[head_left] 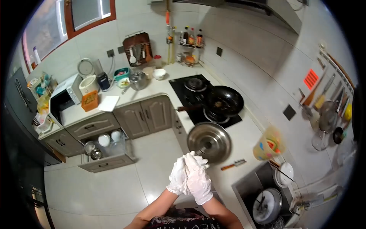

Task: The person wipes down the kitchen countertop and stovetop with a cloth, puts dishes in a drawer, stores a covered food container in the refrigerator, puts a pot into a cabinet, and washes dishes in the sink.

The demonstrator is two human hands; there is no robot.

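My left hand [177, 177] and my right hand [199, 179] both wear thin white gloves. They are clasped palm to palm in front of my body, with the fingers pressed together. Nothing shows sticking out between them, though the inner side of the palms is hidden. Just beyond the fingertips a round steel lid [219, 137] with a central knob lies on the counter. To the right of my hands is a peeler-like tool [233, 164] with a brown handle.
A black wok [228, 100] sits on the gas stove [181, 91], its handle pointing left. A patterned plastic container [263, 147] stands near the right wall. The sink [244, 191] holds bowls. A drawer [108, 162] is pulled out at lower left. An orange tray [90, 101] lies on the far counter.
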